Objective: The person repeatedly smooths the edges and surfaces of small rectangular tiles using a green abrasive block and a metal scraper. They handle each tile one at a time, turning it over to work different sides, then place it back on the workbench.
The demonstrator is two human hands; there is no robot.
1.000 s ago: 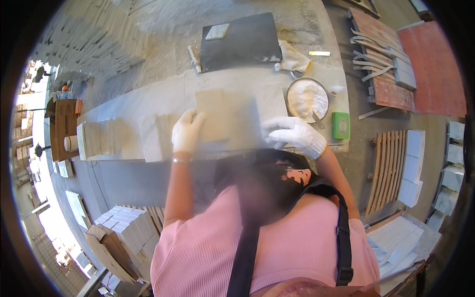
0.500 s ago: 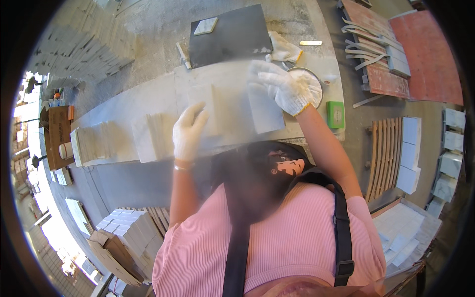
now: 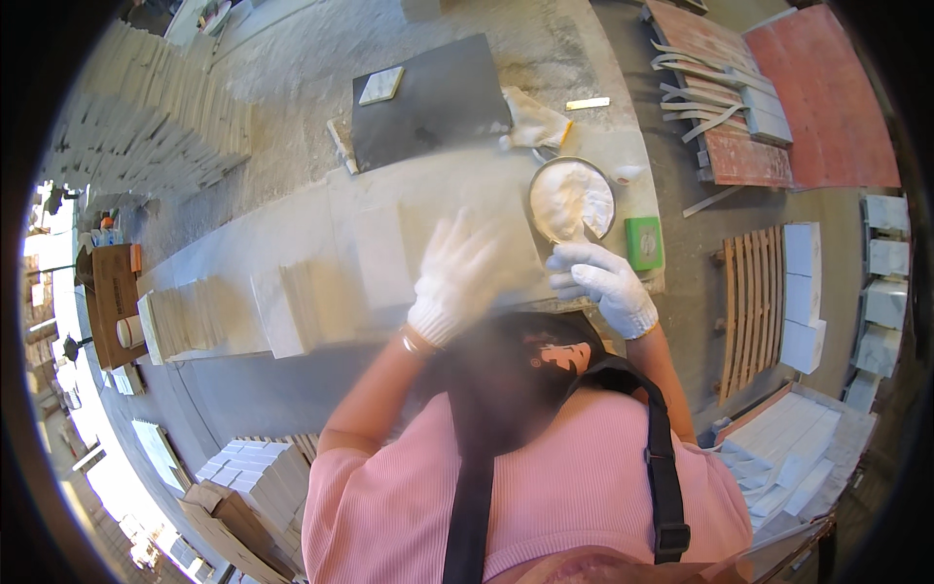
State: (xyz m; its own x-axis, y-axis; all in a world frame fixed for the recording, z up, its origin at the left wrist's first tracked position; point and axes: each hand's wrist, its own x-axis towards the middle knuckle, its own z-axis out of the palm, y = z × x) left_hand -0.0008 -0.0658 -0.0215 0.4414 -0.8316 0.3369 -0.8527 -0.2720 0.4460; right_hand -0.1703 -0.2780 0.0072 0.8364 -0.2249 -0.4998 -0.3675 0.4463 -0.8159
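White knit gloves cover both my hands. My left hand [image 3: 452, 282] is open, fingers spread and slightly blurred, over a pale flat tile [image 3: 486, 219] on the worktable. My right hand [image 3: 611, 290] is closed, fingers bent together, at the near side of a round bowl [image 3: 533, 209] of white paste or powder. A small grey blade-like tool [image 3: 589, 232] sticks out from its fingertips toward the bowl; its grip is hidden. Left of my left hand, another pale tile [image 3: 382, 243] lies flat, and rows of pale tiles [image 3: 282, 311] stand on edge.
Beside the bowl sits a green box [image 3: 643, 243]. Beyond lie a loose glove [image 3: 535, 119] and a dark sheet [image 3: 428, 102] bearing a small marble piece [image 3: 380, 86]. Tall tile stacks [image 3: 146, 107] rise at far left. A wooden pallet [image 3: 751, 311] stands right of the table.
My right hand has drawn back from the tile to the bowl's near side, a grey blade now showing at its fingers. My left hand has moved right and spread over the tile.
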